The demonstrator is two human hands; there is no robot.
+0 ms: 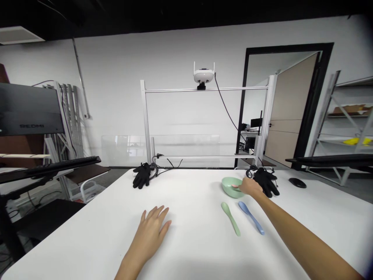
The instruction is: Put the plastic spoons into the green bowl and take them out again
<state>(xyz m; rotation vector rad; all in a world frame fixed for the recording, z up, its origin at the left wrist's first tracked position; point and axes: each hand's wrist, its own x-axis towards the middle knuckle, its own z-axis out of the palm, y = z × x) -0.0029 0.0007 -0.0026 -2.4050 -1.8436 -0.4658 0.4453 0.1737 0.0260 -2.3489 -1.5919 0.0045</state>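
My left hand [153,229] lies flat on the white table [189,249], fingers stretched out and holding nothing. My right hand [250,187] reaches to the right rim of a green bowl [230,186], fingers closed on a small pink object [235,187] that rests in the bowl. In front of the bowl lie a green spoon [230,218] and a blue spoon [251,217], side by side on the table, both apart from my hands.
A black glove [142,175] lies at the table's far left and another black glove [266,181] just behind my right hand. An aluminium frame [204,90] with a white camera [204,74] stands at the far edge. A black mouse [297,182] sits far right.
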